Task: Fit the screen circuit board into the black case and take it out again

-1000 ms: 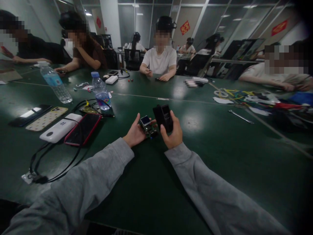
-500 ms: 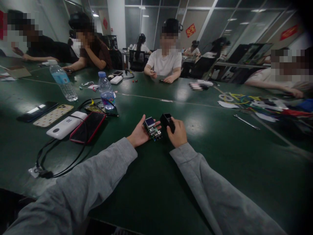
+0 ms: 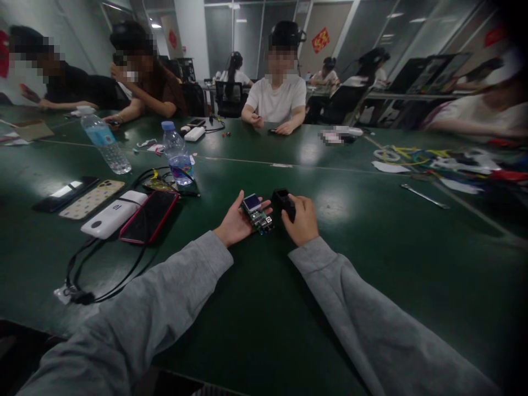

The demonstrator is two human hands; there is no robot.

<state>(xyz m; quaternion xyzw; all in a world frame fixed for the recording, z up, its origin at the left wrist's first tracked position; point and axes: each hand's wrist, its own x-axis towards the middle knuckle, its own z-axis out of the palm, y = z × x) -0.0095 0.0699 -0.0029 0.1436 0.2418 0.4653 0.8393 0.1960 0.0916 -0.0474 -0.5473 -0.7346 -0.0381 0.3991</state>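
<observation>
My left hand point(image 3: 234, 224) lies palm up on the dark green table point(image 3: 264, 308) and holds a small green circuit board with a little screen point(image 3: 256, 212) across its fingers. Just to its right, my right hand point(image 3: 302, 220) is curled over a small black box-shaped casing point(image 3: 282, 201), which rests low against the table beside the board. Both forearms wear grey sleeves.
At the left lie two phones point(image 3: 91, 199), a white power bank point(image 3: 114, 214), a red-cased phone point(image 3: 149, 216) and black cables point(image 3: 103, 269). Two water bottles point(image 3: 177, 154) stand behind them. A metal tool point(image 3: 424, 196) and coloured clutter lie at the right. Other people sit around the table.
My right hand has lowered the black casing from an upright, raised hold down to the table beside the board. The left hand with the board has stayed almost still.
</observation>
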